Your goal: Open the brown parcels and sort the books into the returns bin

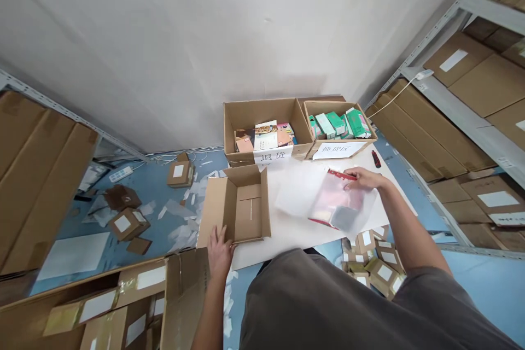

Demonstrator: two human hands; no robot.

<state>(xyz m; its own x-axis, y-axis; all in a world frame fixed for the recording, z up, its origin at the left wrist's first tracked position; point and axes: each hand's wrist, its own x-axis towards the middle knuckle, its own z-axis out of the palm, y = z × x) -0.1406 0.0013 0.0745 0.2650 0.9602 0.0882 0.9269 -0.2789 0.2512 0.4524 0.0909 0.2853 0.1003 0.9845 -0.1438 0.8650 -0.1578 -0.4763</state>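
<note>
My left hand (220, 251) lies on the near end of an open cardboard box (249, 191), fingers spread over its left flap. Nothing shows inside the box, which stands at the table's left edge. My right hand (363, 179) is closed on the upper right corner of a clear plastic bag (332, 200) with red edges. Pink, pale and grey contents show through the bag; their kind I cannot make out. The bag is held tilted above the white table (283, 229). A translucent white sheet (297, 188) lies beside the bag on its left.
Behind stand a labelled carton (233, 157) of booklets and small boxes, and another labelled carton (340, 149) of green-and-white boxes. A red-and-black utility knife (376, 159) lies at the right. Shelves of boxes (463, 131), floor parcels (371, 254) and a large parcel bin (180, 284) surround the table.
</note>
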